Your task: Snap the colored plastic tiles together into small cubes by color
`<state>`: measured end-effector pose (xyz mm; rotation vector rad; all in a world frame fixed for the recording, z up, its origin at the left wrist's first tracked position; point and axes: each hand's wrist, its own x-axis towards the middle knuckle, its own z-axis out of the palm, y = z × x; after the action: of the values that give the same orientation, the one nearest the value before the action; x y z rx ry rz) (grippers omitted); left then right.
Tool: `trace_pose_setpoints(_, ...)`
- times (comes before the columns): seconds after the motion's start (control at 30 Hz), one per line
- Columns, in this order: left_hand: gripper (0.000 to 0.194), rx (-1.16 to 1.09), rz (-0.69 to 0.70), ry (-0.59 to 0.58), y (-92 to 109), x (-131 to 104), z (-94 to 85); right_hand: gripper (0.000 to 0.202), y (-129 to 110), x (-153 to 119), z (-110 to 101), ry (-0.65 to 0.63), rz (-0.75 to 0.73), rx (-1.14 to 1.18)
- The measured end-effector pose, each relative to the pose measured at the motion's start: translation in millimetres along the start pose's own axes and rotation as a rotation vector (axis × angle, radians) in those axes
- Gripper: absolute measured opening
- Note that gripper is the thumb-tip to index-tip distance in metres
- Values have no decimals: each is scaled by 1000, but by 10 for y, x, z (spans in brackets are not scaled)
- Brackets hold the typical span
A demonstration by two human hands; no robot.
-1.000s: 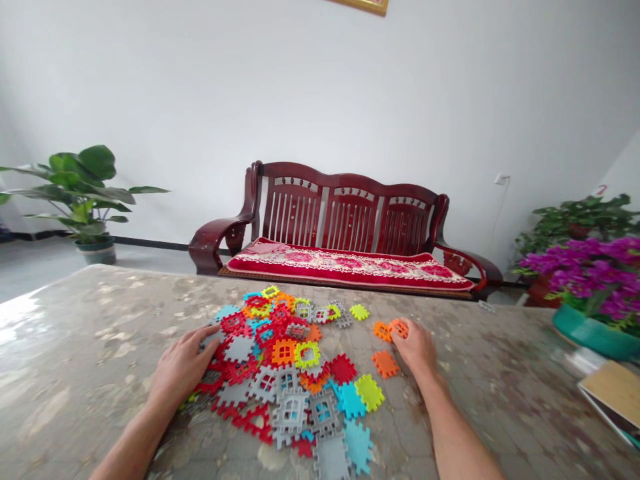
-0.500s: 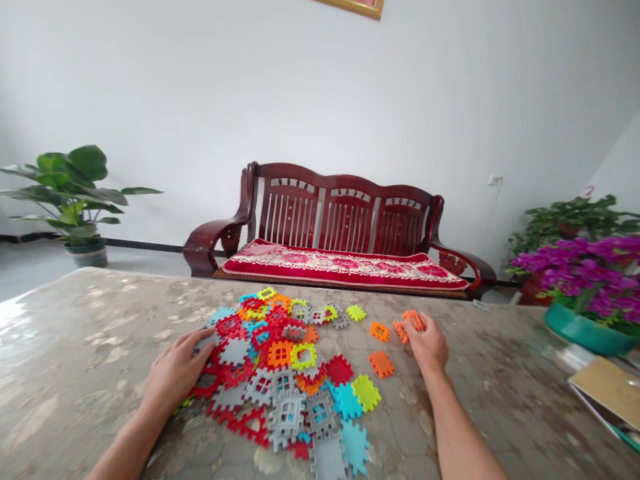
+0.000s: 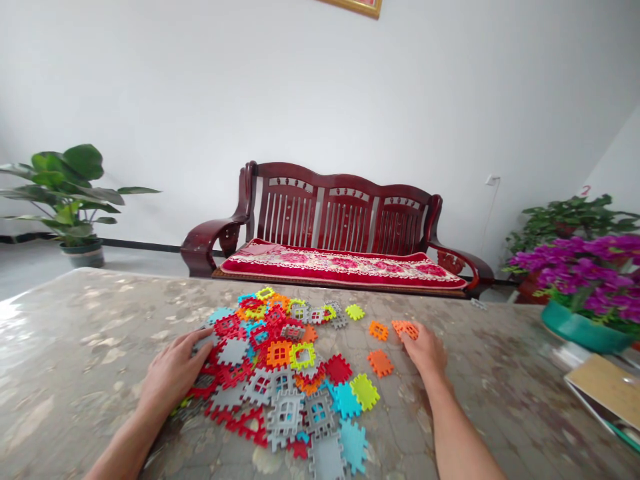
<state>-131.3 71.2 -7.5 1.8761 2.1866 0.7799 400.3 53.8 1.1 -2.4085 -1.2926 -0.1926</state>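
A: What does the right hand (image 3: pixel 425 350) have there?

B: Its fingertips are on an orange window piece (image 3: pixel 403 329). The fingers are bent over it, but from here I can't tell whether they pinch it or only press it down.

A: And the left hand (image 3: pixel 173 367)?

B: Loosely spread, palm down, with its fingertips over a grey piece (image 3: pixel 205 341) at the near side of the heap (image 3: pixel 280 355). That heap fills most of the space between the two hands, reds, greys, blues and yellows lying over one another.

A: Anything in the right hand's way toward it?

B: Two bits. A small orange piece (image 3: pixel 379 331) lies just beside its fingertips on the heap side, and an orange square (image 3: pixel 381 363) lies a little closer to the person. A lime piece (image 3: pixel 355 312) sits farther off, by the heap's edge.

A: What else is around?

B: Well out to the right of the right hand, a teal bowl (image 3: pixel 575 330) of purple flowers (image 3: pixel 585 263) and a tan book (image 3: pixel 605 385) share the table (image 3: pixel 100 333). Beyond both hands stands a wooden bench (image 3: pixel 345 213) with a red cover (image 3: pixel 345 263); far past the left hand, a potted plant (image 3: pixel 80 177).
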Motion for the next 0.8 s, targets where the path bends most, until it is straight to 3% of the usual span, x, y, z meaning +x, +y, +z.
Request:
trace_pose_setpoints(0.23, 52, -9, -21, -12, 42, -21, -28, 55, -8, -3, 63, -50, -19, -13)
trace_pose_setpoints(0.53, 49, -1, -39, 8, 68, -43, -31, 60, 47, 16, 194, 2, -54, 2)
trace_pose_setpoints(0.67, 50, 2, -54, -11, 104, -56, -58, 56, -2, 1, 126, 148, -107, 61)
trace_pose_setpoints(0.73, 50, 7, -54, -11, 119, -61, -69, 49, -92, -21, 92, 240, -187, 155)
trace_pose_setpoints(0.8, 49, 12, -53, -6, 127, -65, -75, 44, -237, -84, 76, 254, -297, 267)
